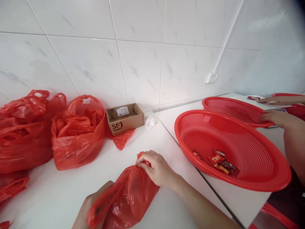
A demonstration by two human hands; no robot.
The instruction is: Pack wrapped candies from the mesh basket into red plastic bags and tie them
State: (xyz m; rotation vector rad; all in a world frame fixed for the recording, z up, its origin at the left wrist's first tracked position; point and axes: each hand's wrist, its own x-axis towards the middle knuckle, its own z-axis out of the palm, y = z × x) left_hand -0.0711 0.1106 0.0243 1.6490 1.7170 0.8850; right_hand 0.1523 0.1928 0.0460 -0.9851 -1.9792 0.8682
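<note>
A red plastic bag (132, 194) is stretched between my two hands just above the white table. My right hand (156, 167) is closed, thumb and fingers pinching the bag's top edge. At the bag's lower left, my left hand (94, 200) grips the other side, its fingers partly hidden behind the plastic. What the bag contains cannot be made out through it. To the right stands a large red plastic basket (252, 156) with perforated walls, and several small red snack packets (222, 162) lie on its bottom.
Full red plastic bags (78, 140) crowd the table's left side. Against the wall sits an open cardboard box (128, 125) beside a crumpled white tissue (150, 121). At right, another person's hand (277, 117) touches a second red basket (238, 109). A seam divides the tables.
</note>
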